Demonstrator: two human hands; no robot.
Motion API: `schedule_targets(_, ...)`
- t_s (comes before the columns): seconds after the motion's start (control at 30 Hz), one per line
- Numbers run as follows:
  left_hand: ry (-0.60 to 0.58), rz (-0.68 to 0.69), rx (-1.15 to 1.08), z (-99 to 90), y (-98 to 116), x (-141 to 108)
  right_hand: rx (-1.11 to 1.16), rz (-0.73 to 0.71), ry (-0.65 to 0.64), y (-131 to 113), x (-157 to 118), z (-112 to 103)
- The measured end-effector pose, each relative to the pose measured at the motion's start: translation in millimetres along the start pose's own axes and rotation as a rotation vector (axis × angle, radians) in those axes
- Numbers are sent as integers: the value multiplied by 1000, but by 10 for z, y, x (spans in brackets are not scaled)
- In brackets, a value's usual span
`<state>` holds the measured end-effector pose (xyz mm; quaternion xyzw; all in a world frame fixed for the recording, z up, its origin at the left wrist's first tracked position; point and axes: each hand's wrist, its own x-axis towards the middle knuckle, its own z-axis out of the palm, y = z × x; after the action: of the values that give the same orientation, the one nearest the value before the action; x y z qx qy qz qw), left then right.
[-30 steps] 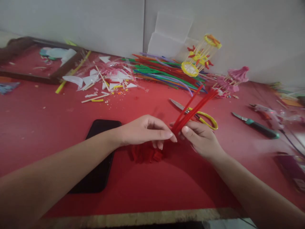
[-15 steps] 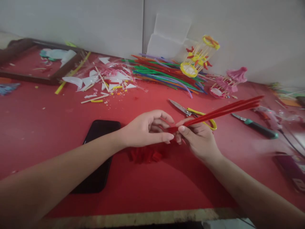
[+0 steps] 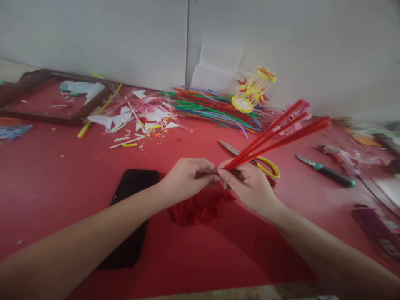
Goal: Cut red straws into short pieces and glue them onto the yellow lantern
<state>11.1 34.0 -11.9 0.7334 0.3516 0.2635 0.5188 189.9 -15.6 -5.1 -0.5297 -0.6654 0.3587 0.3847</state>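
Several long red pipe cleaners fan out up and to the right from my right hand, which pinches them near their lower end between thumb and fingers. My left hand meets it there, thumb and fingertips closed at the same end of the bundle; the very ends are hidden by the fingers. Below both hands lies a small pile of short red pieces on the red tabletop. Scissors with yellow handles lie just behind my right hand, partly covered by the bundle.
A black phone lies under my left forearm. To the right are a knife, a glue gun and a dark red object. Behind sit colored pipe cleaners, scraps, a yellow stick model and a wooden frame.
My left hand's fingers have closed onto the lower end of the pipe cleaners. The bundle has spread apart and tilted more upright. The whole view has shifted slightly.
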Motion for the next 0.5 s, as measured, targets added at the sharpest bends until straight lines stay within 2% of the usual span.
schedule_targets(0.07,-2,-62,-80,-26,2,17,-109,-26,-30,-42,97,-19)
schedule_targets(0.13,-63,-199,-293,-57,21,37,-155,-24,-11,-71,175,-29)
schedule_targets(0.23,-113,-356,-625,-96,61,66,-60,-60,116,-64,222,-37)
schedule_targets(0.33,-19,-358,-817,-84,68,86,-80,-267,221,-5,192,-58)
schedule_targets(0.43,111,-366,-927,-16,32,87,-308,-499,220,69,136,-69)
schedule_targets(0.5,184,-377,-941,32,4,79,-347,-546,218,119,108,-42)
